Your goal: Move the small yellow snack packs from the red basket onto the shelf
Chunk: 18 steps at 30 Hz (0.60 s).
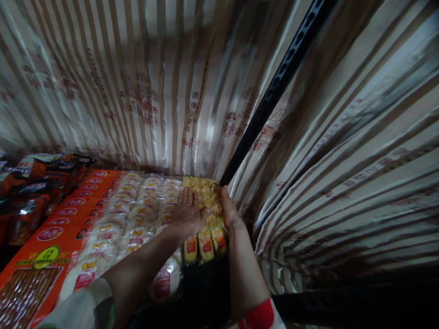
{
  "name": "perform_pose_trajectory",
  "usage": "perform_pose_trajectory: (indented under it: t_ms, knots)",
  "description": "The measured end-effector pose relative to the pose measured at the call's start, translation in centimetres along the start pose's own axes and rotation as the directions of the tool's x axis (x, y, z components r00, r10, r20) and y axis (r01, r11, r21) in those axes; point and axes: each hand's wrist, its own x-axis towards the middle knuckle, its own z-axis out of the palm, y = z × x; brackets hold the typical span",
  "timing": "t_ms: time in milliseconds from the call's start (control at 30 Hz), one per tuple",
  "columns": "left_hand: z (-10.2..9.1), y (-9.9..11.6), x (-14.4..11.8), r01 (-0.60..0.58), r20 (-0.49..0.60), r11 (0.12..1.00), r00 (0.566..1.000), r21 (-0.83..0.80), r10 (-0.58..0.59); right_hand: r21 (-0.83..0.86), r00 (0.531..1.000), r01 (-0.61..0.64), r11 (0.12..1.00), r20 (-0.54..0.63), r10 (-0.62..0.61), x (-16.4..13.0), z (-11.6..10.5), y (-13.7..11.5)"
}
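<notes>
A: Where's the L hand (188, 211)?

B: Flat, fingers spread, palm down on the yellow packs (205, 237), at the seam btwn them and the clear bags (135, 214). Not gripping anything, just pressing on top.

A: And the R hand (229, 209)?

B: At the right edge of the yellow packs, fingers pointing to the back, side of the hand against the row. Whether the fingers curl round a pack, can't tell; thumb side is hidden. Looks open rather than clamped.

A: So the packs sit where vs. the hands?

B: Btwn and under them. The row runs front to back; the hands bracket its middle-to-back part, L on top at the left side, R along the right side. Three packs w/ red labels stick out toward the camera, in front of both hands, just below the wrists.

A: Hands touching each other?

B: No, apart, w/ packs showing in the gap.

A: What's around?

B: Left of the clear bags, a line of orange boxes (51, 228) w/ red oval logos. Further left, dark red snack bags (30, 192). Striped curtain (154, 91) hangs behind and to the right, printed w/ red marks. A black perforated post (274, 87) slants up from just beside the R fingertips.

A: Sleeves?

B: Pale on the L arm, white w/ red on the R.
</notes>
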Motion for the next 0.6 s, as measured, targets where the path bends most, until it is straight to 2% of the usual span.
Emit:
perform_pose_trajectory:
  t_ms: [167,267,333,467,600]
  knots:
    - [-0.3,0.0,-0.2,-0.014,0.013,1.0,1.0,0.003,0.014,-0.019,0.998,-0.045,0.999,-0.052,0.044,0.3,0.4,0.2]
    - [-0.6,0.1,-0.3,-0.014,0.024,1.0,1.0,0.002,0.013,-0.005,0.998,-0.063,0.998,-0.016,0.063,0.1,0.4,-0.1]
    - [-0.7,0.0,-0.4,-0.018,0.03,1.0,0.999,0.002,0.018,0.015,1.0,-0.027,1.0,-0.003,0.027,-0.3,0.3,-0.3]
    - [-0.7,0.0,-0.4,-0.012,0.026,1.0,1.0,0.0,0.012,-0.006,0.995,0.0,1.0,-0.099,-0.001,-1.4,-0.3,-0.7]
    - [-0.6,0.0,-0.3,-0.012,0.024,1.0,1.0,-0.001,0.012,-0.002,0.996,-0.083,0.997,0.022,0.083,-2.0,-0.2,-0.4]
